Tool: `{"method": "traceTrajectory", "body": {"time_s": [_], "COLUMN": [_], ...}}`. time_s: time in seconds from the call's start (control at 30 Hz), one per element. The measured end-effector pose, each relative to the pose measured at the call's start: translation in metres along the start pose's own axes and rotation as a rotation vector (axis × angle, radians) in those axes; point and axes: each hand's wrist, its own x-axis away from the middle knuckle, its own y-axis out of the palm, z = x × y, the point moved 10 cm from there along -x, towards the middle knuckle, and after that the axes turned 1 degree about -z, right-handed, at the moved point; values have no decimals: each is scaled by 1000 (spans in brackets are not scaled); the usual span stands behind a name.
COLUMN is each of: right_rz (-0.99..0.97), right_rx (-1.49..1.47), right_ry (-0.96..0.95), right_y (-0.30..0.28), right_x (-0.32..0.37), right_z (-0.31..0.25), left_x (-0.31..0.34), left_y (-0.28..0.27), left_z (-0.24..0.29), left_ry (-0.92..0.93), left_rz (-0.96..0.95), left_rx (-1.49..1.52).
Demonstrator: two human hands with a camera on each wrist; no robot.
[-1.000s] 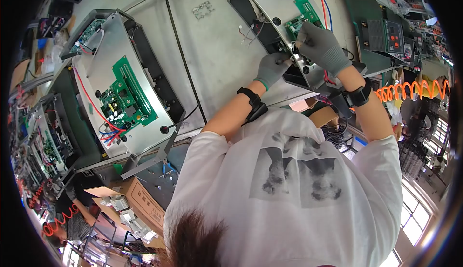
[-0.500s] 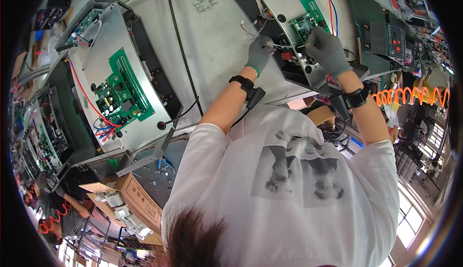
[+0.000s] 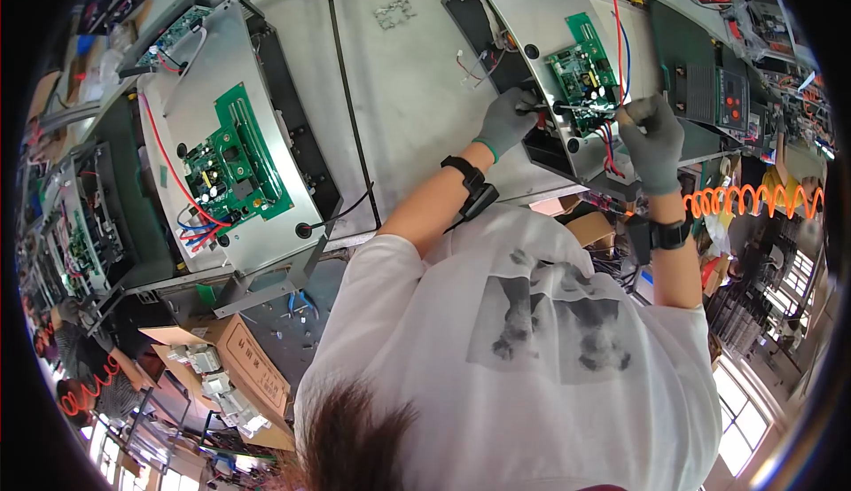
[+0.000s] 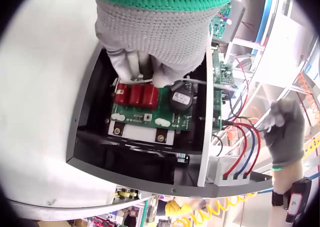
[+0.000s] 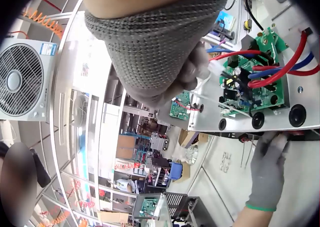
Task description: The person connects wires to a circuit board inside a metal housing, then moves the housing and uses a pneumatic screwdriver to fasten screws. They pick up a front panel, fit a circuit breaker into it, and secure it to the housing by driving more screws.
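In the head view my gloved left hand [image 3: 510,121] reaches into the side opening of the right-hand metal chassis [image 3: 532,19]. The left wrist view shows its fingers pinching a thin white cable [image 4: 200,81] above red components [image 4: 136,95] on a green board. That cable passes through the side plate. Outside the plate, my right hand [image 3: 654,145] is beside the green circuit board [image 3: 581,70]. In the right wrist view its curled fingers hold a white cable near a white connector [image 5: 216,67]; the fingertips are partly hidden. Red and blue wires [image 5: 290,69] loop over the board.
A second chassis [image 3: 279,150] with a green board stands at the left. Small metal parts [image 3: 394,14] lie on the table between them. An open carton [image 3: 253,362] is at the lower left, and an orange coiled hose [image 3: 753,194] hangs at the right.
My right hand has moved right, away from the circuit board. My left hand drew back from the chassis opening, then returned to it. The head view has shifted slightly.
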Motion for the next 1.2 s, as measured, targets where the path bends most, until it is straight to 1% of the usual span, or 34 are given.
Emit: {"method": "traceTrajectory", "body": {"time_s": [0.03,0.07,0.1,0.13,0.17,0.2,0.23,0.27,0.3,0.33,0.37,0.4,0.43,0.47,0.53,0.6,0.67,0.7,0.73,0.77,0.8,0.83,0.9,0.97,1.0,1.03,1.07,1.13,1.17,1.2], "right_rz": [-77,-153,-380,-522,-618,-721,-718,-543,-372,-348,-362,-378,-424,-469,-607,-648,-841,-920,-929,-965,-997,-999,-916,-897,-877,-835,-833,-896,-891,-822], "right_rx": [66,131,467,563,634,707,709,564,414,439,437,436,483,530,845,1037,1165,1248,1248,1242,1236,1240,1169,1198,1220,1207,1209,1146,1148,1046], "right_ry": [66,136,205,116,90,64,52,108,164,11,-61,-130,-178,-226,-229,-328,-381,-333,-338,-227,-115,-116,-97,-50,-11,-67,-60,-174,-167,-94], "right_y": [-1,1,9,12,8,5,4,-4,-12,-5,12,31,54,80,131,176,223,239,254,264,270,280,294,298,296,292,288,285,283,277], "right_x": [1,7,6,10,12,10,-2,-24,-40,-56,-67,-78,-86,-92,-101,-101,-84,-79,-78,-78,-77,-73,-68,-64,-66,-67,-68,-67,-65,-67], "right_z": [10,17,4,6,3,-7,-20,-36,-46,-62,-71,-82,-80,-74,-47,-30,-6,12,16,28,41,54,78,93,95,91,93,67,64,57], "left_x": [3,10,16,17,17,26,36,30,21,16,10,2,-4,-7,-16,-16,-15,-16,-16,-14,-12,-12,-13,-12,-11,-9,-10,-13,-14,-14], "left_y": [2,-6,-25,-45,-53,-74,-89,-87,-86,-94,-99,-102,-104,-109,-112,-113,-114,-114,-113,-114,-118,-121,-124,-126,-130,-134,-136,-134,-133,-137], "left_z": [0,-1,-9,-14,-15,-40,-66,-75,-76,-59,-55,-31,-14,-10,-10,-10,-14,-9,-7,-9,-7,-1,1,3,2,1,-1,-14,-17,-18], "left_ry": [-12,-14,-78,-134,-123,-357,-588,-580,-420,-254,-246,-194,-143,-139,-139,-153,-177,-141,-106,-112,-71,-27,-7,12,13,10,10,-24,-21,-35], "left_rz": [-56,-54,6,67,70,180,294,306,416,521,529,495,458,462,416,409,404,387,368,372,401,427,414,394,405,415,409,359,352,376], "left_rx": [29,26,-188,-406,-411,-356,-291,-289,-175,-64,-66,15,96,96,303,319,337,298,260,264,179,93,95,97,74,50,53,19,20,11]}}
